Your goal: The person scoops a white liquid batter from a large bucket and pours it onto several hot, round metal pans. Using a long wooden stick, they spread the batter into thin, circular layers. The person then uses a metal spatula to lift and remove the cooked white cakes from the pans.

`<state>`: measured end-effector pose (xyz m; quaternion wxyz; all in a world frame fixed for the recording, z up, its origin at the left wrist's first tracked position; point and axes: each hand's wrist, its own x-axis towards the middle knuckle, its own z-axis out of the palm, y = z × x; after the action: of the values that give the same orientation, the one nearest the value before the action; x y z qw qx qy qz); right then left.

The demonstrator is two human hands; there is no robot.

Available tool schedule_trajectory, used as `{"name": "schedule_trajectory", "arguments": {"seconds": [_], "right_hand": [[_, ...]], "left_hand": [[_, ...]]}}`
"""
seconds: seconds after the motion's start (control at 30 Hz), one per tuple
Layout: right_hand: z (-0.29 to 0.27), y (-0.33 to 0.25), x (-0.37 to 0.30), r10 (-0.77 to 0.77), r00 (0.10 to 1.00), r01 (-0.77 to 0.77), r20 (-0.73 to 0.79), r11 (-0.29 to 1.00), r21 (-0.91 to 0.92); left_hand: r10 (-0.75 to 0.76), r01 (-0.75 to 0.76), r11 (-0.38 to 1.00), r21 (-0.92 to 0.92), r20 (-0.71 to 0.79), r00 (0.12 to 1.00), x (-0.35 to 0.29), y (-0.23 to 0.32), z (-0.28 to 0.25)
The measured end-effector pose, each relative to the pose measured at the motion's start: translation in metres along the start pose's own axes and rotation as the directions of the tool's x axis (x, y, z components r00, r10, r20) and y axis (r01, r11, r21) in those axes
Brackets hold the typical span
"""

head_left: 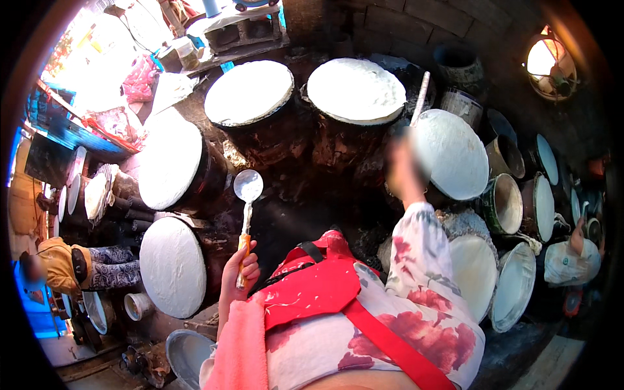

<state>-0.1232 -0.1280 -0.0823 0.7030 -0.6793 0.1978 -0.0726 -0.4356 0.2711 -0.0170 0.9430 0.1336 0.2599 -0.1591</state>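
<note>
My left hand (239, 268) is wrapped round the orange handle of a ladle (248, 187). Its round bowl points away from me, and white stuff coats the shaft below it. My right arm reaches forward to the edge of a drum (453, 155) with a smooth white top. A blur covers most of my right hand (407, 170), so its fingers are hidden. Just beyond it a pale stick (421, 99) slants up; whether my hand grips it cannot be made out. Dark drums with white, paste-like tops stand ahead, including one drum (356, 90) at centre and another drum (250, 92) beside it.
More white-topped drums (172, 266) stand on my left. Round containers (507, 203) crowd the right, with a person (572, 261) beyond them. At far left another person (62, 266) wears a yellow top. A basin (188, 354) lies near my left side. A round lamp or fan (551, 65) glows upper right.
</note>
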Motion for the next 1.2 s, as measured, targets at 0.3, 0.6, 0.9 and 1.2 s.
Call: {"name": "schedule_trajectory", "arguments": {"seconds": [0.3, 0.6, 0.9, 1.2], "right_hand": [[0.043, 0.022, 0.228, 0.393, 0.903, -0.355, -0.177, 0.911, 0.212], [0.088, -0.021, 0.228, -0.185, 0.957, 0.043, -0.222, 0.851, -0.524], [0.056, -0.120, 0.109, -0.436, 0.884, 0.448, -0.166, 0.893, 0.036], [-0.295, -0.224, -0.009, -0.539, 0.825, 0.296, -0.172, 0.671, -0.680]], "left_hand": [[0.112, -0.123, 0.989, -0.078, -0.140, 0.984, 0.053, -0.024, 0.046], [0.151, -0.172, 0.979, -0.105, -0.185, 0.971, 0.077, -0.042, 0.064], [0.054, -0.049, 0.998, 0.041, -0.131, 0.990, 0.092, -0.024, 0.060], [-0.190, 0.235, 0.917, 0.324, -0.163, 0.968, 0.109, 0.001, 0.027]]}}
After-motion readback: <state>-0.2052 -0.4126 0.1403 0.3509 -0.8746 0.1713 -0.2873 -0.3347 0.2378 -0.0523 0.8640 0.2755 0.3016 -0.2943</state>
